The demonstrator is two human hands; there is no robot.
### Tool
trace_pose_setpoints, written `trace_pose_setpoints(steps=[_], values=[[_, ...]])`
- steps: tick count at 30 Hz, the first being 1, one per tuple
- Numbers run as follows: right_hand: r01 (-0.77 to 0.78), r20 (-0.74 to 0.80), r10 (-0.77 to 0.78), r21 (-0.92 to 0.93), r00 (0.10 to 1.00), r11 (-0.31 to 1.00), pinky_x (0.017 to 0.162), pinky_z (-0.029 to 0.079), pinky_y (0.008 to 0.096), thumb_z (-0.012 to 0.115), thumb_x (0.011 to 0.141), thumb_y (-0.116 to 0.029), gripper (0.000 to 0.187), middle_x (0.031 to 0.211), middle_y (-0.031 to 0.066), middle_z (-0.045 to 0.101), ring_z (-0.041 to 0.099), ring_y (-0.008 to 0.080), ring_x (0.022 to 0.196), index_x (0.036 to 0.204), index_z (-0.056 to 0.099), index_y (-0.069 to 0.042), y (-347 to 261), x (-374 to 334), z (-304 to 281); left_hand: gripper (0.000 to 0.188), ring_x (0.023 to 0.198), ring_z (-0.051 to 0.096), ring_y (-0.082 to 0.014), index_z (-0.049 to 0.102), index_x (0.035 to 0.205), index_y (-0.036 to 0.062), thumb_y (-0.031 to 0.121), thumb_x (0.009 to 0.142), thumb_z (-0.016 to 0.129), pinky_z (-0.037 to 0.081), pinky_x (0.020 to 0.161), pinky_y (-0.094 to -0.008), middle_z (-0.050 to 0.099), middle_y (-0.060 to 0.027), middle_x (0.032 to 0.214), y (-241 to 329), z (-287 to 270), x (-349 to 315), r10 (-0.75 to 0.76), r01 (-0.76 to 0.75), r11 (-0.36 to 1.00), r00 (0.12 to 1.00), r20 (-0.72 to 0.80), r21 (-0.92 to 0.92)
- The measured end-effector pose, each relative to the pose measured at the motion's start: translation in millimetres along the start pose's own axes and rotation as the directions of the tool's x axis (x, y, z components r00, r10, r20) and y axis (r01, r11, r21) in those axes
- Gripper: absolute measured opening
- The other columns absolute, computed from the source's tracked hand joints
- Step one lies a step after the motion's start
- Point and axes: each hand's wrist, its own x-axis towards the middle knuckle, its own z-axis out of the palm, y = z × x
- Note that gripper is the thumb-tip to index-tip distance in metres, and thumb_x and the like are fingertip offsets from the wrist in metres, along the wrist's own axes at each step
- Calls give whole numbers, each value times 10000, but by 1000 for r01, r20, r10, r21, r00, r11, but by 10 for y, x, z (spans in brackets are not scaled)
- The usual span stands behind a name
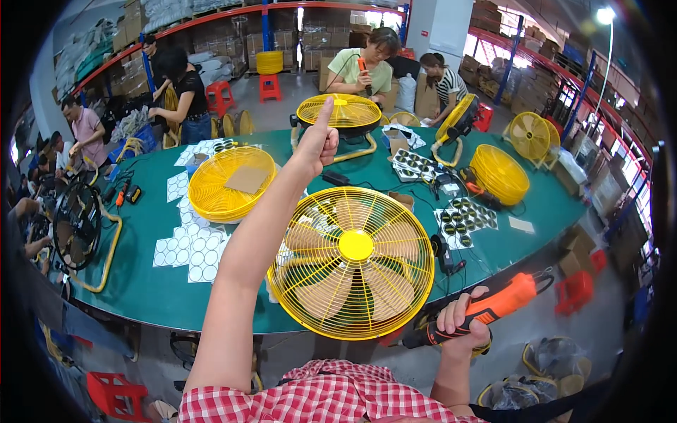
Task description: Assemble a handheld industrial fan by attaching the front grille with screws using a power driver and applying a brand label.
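Observation:
Stretched out over the table, my left hand [317, 144] is closed in a fist with the thumb pointing up; nothing shows in it. My right hand [463, 322] grips an orange and black electric screwdriver [502, 299] beside the table's front edge. Directly before me stands a round fan with a yellow wire guard [355, 245], its yellow centre cap facing up and its tan blades showing through the wires. My left forearm passes over the left side of this fan. The screwdriver is to the right of the fan, apart from its guard.
Yellow guards [229, 185] lie stacked at left on the green table [134, 282], near sheets of white round stickers [206, 257]. Black round labels [465, 220], cords and another guard stack [499, 175] are at right. Co-workers [363, 67] stand across the table.

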Motion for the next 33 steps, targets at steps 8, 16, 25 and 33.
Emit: trace_pose_setpoints(steps=[8, 16, 25, 33], values=[[90, -146, -101, -84, 984, 992, 469, 456, 325, 593, 689, -157, 474, 651, 73, 467, 487, 183, 482, 1107, 398, -49, -77, 1, -83, 157, 668, 590, -164, 461, 1028, -47, 65, 927, 415, 564, 636, -251, 545, -103, 818, -1025, -184, -57, -304, 214, 662, 953, 3, -718], [60, -297, -101, -146, 949, 987, 505, 400, 279, 566, 777, -214, 424, 698, 43, 433, 427, 127, 536, 1145, 412, -70, -198, 511, -517, 228, 577, 460, -64, 469, 1073, -17, 151, 964, 359, 364, 492, -154, 484, 8, 693, -1615, 83, -1336, -240, 303, 901, 944, 225, -311], [-465, -535, 423, 63, 731, 883, 526, 489, 291, 582, 814, -209, 271, 1124, 202, 562, 545, 137, 593, 1023, 486, -65, 278, 1511, -1222, 93, 559, 606, -227, 629, 823, 53, 141, 804, 606, 472, 489, -313, 622, -80, 673, -2444, 407, -1981, 448, -448, 441, 861, 242, 778], [-625, -460, 575, 54, 676, 778, 505, 506, 314, 583, 800, -183, 356, 1229, 78, 523, 565, 140, 554, 1111, 477, -47, 628, 1650, -1416, 56, 465, 565, -210, 620, 728, 69, 110, 756, 644, 441, 414, -299, 583, -68, 581, -2960, 247, -2079, 528, -556, 262, 767, 365, 789]])
